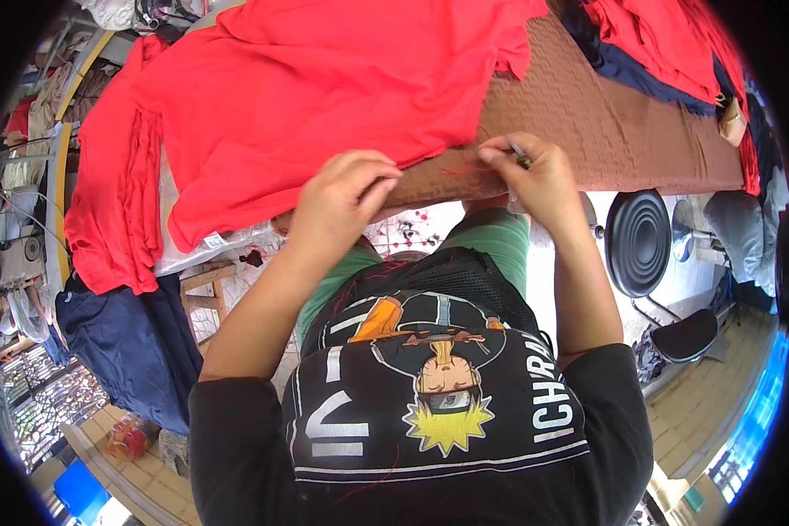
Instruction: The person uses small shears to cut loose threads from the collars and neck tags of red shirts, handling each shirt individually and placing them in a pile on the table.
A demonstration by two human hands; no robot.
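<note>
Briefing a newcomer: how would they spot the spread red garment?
Find the brown-covered table ahead of the person. Left of its bare stretch, near the left hand, lies the red garment. It spreads broadly, whereas the red cloth at upper right lies over navy cloth.

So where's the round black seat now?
In the head view, the seat is to the right of your right hand, just below the brown cloth.

From the person's head, we look steeply down through the left of two side-by-side fisheye lenses, close above the black T-shirt point(513, 412), facing past the left hand point(344, 191) and right hand point(539, 180) toward the brown-covered table point(605, 127).
</note>
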